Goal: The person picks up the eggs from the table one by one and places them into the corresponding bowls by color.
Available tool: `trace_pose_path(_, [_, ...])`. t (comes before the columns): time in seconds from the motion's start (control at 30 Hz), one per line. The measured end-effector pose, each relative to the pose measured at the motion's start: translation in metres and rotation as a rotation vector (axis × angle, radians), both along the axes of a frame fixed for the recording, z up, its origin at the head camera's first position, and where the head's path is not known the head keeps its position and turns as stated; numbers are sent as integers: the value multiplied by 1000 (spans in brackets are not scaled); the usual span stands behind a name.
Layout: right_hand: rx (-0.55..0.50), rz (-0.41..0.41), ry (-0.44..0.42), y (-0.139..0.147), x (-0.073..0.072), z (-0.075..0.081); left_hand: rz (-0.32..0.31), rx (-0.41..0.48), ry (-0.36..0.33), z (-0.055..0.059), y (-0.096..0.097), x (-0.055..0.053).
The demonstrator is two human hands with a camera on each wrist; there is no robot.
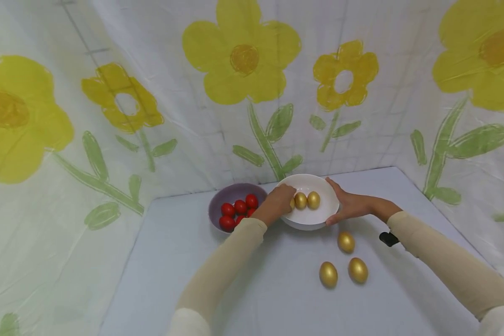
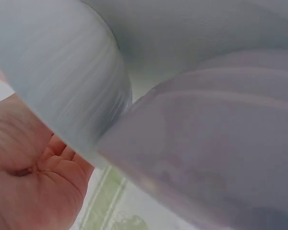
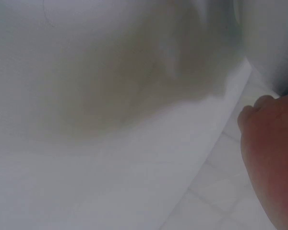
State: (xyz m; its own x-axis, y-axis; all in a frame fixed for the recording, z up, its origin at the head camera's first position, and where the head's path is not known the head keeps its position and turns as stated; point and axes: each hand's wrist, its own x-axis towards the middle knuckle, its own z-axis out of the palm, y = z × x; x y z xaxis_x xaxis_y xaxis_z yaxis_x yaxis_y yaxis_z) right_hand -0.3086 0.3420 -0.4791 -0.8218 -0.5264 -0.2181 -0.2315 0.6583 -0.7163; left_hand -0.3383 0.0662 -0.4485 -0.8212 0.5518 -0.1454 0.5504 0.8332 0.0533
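My left hand [image 1: 280, 199] reaches over the left side of a white bowl [image 1: 308, 220]. Its curled fingers are at a gold egg [image 1: 292, 204], partly covered by the hand. Two more gold eggs, one in the middle [image 1: 300, 200] and one on the right [image 1: 313, 200], lie beside it in the bowl. In the left wrist view, the bowl wall hides the left fingertips. With thumb and fingers spread along the rim, my right hand [image 1: 347, 204] grips the bowl's right side. A purple bowl [image 1: 215, 210] holding several red eggs [image 1: 227, 209] stands close on the left.
Three loose gold eggs lie on the pale tabletop [image 1: 269, 298]: one near the bowl [image 1: 346, 242], one at the front left [image 1: 328, 274] and one at the front right [image 1: 358, 270]. A flower-printed curtain [image 1: 201, 140] rises behind the table.
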Motion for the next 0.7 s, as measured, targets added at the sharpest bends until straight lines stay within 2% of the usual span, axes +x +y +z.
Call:
trace_pose_path(0.13, [-12, 1, -6, -2, 0, 0, 29, 105, -30, 1, -4, -1])
trace_pose_path(0.2, [-13, 1, -10, -2, 0, 0, 14, 168, -25, 2, -8, 0])
trace_pose_path(0.33, [7, 0, -4, -2, 0, 0, -32, 354, -34, 6, -15, 5])
trace_pose_path(0.53, [17, 4, 6, -1, -1, 0, -109, 601, -27, 9, -23, 19])
trace_pose_path(0.7, [8, 2, -4, -1, -1, 0, -134, 752, -69, 8, -26, 40])
